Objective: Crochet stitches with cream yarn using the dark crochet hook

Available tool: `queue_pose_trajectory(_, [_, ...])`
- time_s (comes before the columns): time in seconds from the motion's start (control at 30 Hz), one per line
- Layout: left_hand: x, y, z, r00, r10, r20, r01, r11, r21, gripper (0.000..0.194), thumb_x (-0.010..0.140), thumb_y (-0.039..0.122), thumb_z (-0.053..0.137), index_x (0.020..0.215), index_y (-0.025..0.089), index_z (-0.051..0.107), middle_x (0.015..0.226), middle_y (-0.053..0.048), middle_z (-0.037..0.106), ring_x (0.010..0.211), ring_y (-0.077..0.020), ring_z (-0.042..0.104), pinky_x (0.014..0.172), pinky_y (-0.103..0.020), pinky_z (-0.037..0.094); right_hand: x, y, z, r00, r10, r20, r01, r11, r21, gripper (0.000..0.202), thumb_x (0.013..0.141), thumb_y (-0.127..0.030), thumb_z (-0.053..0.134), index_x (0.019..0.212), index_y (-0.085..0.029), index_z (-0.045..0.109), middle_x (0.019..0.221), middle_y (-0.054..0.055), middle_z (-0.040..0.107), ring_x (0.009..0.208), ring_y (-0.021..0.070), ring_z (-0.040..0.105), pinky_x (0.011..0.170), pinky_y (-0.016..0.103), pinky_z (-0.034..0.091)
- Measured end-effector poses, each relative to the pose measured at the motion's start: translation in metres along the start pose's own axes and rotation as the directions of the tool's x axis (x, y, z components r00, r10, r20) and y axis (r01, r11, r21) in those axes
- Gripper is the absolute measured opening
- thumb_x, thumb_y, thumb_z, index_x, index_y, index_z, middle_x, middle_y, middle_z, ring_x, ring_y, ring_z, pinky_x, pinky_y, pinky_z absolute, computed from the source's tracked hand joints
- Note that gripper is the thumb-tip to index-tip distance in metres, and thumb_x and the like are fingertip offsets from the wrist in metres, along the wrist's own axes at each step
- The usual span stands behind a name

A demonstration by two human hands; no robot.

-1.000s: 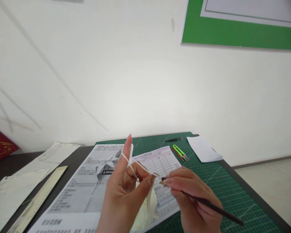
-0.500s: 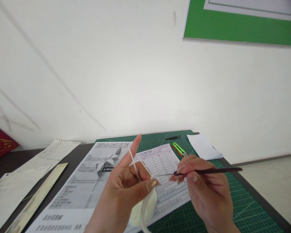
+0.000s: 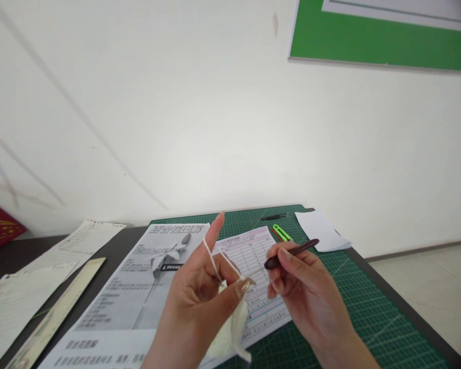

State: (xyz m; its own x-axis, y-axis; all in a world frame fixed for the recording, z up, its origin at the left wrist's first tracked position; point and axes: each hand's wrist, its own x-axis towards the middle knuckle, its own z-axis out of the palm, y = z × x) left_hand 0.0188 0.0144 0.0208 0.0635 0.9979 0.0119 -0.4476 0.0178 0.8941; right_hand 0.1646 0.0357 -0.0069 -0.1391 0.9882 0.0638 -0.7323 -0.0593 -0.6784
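Observation:
My left hand (image 3: 190, 305) pinches a pale cream crochet piece (image 3: 223, 338) between thumb and fingers, and most of the piece hangs below them. White yarn (image 3: 210, 256) loops around the raised index finger and runs down to the pinch. A white strand or strip (image 3: 236, 333) dangles beside the piece. My right hand (image 3: 311, 300) is closed around the dark handle of a crochet hook (image 3: 299, 249), just right of the pinch. The handle tilts up to the right. I cannot make out the hook's thin metal tip.
Printed sheets, one with a flower picture (image 3: 119, 287) and one with a table (image 3: 249, 251), lie on a green cutting mat (image 3: 372, 318). Behind are green snips (image 3: 281, 232), a black slim tool (image 3: 273, 217) and white paper (image 3: 322, 230). A ruler (image 3: 57, 315) lies left.
The hook's handle has turned from nearly level to tilted upward, and my right hand has rotated and shifted slightly left. My left hand keeps its pinch; the dangling strand has swung right.

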Motion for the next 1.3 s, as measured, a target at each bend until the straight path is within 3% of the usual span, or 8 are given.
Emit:
queue_pose_trajectory(0.67, [0.000, -0.008, 0.002, 0.997, 0.060, -0.047, -0.059, 0.998, 0.030, 0.069, 0.072, 0.013, 0.073, 0.131, 0.040, 0.050, 0.065, 0.006, 0.056, 0.060, -0.0087, 0.052, 0.058, -0.019, 0.043, 0.001, 0.004, 0.005, 0.997, 0.030, -0.071, -0.028, 0.999, 0.021, 0.014, 0.067, -0.024, 0.080, 0.074, -0.013, 0.074, 0.053, 0.001, 0.071, 0.040, 0.0064, 0.062, 0.042, 0.012, 0.053])
queue_pose_trajectory(0.83, [0.000, -0.021, 0.006, 0.958, 0.203, -0.205, -0.171, 0.972, 0.161, 0.070, 0.071, 0.014, 0.075, 0.132, 0.038, 0.051, 0.065, 0.006, 0.057, 0.066, -0.0097, 0.053, 0.065, -0.019, 0.045, -0.003, 0.013, 0.005, 0.979, -0.166, -0.117, 0.146, 0.975, -0.166, 0.007, 0.073, -0.023, 0.075, 0.079, -0.019, 0.075, 0.057, 0.000, 0.071, 0.044, 0.0073, 0.063, 0.046, 0.013, 0.054])
queue_pose_trajectory(0.9, [0.001, -0.023, 0.007, 0.955, 0.186, -0.230, -0.162, 0.980, 0.116, 0.075, 0.071, 0.012, 0.074, 0.135, 0.039, 0.046, 0.063, 0.007, 0.058, 0.064, -0.0089, 0.053, 0.066, -0.018, 0.045, -0.010, 0.019, 0.004, 0.921, -0.386, -0.053, 0.341, 0.863, -0.372, 0.012, 0.078, -0.016, 0.069, 0.086, -0.023, 0.075, 0.066, 0.001, 0.074, 0.054, 0.0105, 0.068, 0.053, 0.018, 0.057])
queue_pose_trajectory(0.97, [0.002, -0.023, 0.008, 0.973, 0.105, -0.207, -0.110, 0.994, -0.011, 0.079, 0.072, 0.010, 0.073, 0.138, 0.039, 0.041, 0.062, 0.007, 0.057, 0.060, -0.0077, 0.052, 0.062, -0.017, 0.044, -0.016, 0.024, 0.003, 0.781, -0.602, 0.168, 0.571, 0.579, -0.582, 0.032, 0.076, -0.003, 0.064, 0.097, -0.026, 0.074, 0.080, 0.004, 0.075, 0.068, 0.0152, 0.070, 0.062, 0.025, 0.059])
queue_pose_trajectory(1.03, [0.003, -0.020, 0.007, 0.989, 0.000, -0.146, -0.025, 0.986, -0.165, 0.078, 0.070, 0.008, 0.074, 0.137, 0.036, 0.044, 0.062, 0.007, 0.058, 0.058, -0.0072, 0.053, 0.060, -0.017, 0.045, -0.020, 0.026, 0.002, 0.628, -0.663, 0.408, 0.718, 0.292, -0.632, 0.048, 0.071, 0.005, 0.062, 0.107, -0.024, 0.072, 0.087, 0.008, 0.073, 0.074, 0.0187, 0.068, 0.065, 0.029, 0.058])
queue_pose_trajectory(1.1, [0.004, -0.016, 0.004, 0.993, -0.081, -0.080, 0.057, 0.962, -0.267, 0.074, 0.066, 0.006, 0.075, 0.132, 0.031, 0.052, 0.063, 0.005, 0.059, 0.057, -0.0077, 0.055, 0.060, -0.018, 0.046, -0.020, 0.026, 0.001, 0.567, -0.668, 0.482, 0.766, 0.211, -0.608, 0.050, 0.070, 0.007, 0.060, 0.109, -0.022, 0.071, 0.085, 0.008, 0.071, 0.072, 0.0186, 0.067, 0.062, 0.030, 0.057])
queue_pose_trajectory(1.17, [0.006, -0.013, 0.000, 0.991, -0.127, -0.045, 0.109, 0.950, -0.292, 0.068, 0.065, 0.004, 0.075, 0.126, 0.028, 0.058, 0.064, 0.004, 0.060, 0.059, -0.0087, 0.057, 0.063, -0.021, 0.048, -0.018, 0.026, 0.002, 0.630, -0.666, 0.399, 0.737, 0.352, -0.576, 0.040, 0.074, 0.003, 0.061, 0.102, -0.024, 0.074, 0.081, 0.005, 0.069, 0.067, 0.0157, 0.065, 0.058, 0.027, 0.055])
queue_pose_trajectory(1.3, [0.007, -0.007, -0.004, 0.986, -0.166, 0.028, 0.167, 0.937, -0.307, 0.068, 0.065, 0.004, 0.075, 0.126, 0.029, 0.058, 0.064, 0.003, 0.061, 0.061, -0.0107, 0.058, 0.064, -0.024, 0.047, -0.010, 0.027, 0.002, 0.853, -0.492, 0.173, 0.521, 0.790, -0.323, 0.018, 0.082, -0.013, 0.066, 0.089, -0.026, 0.075, 0.080, 0.000, 0.067, 0.061, 0.0109, 0.064, 0.051, 0.021, 0.055])
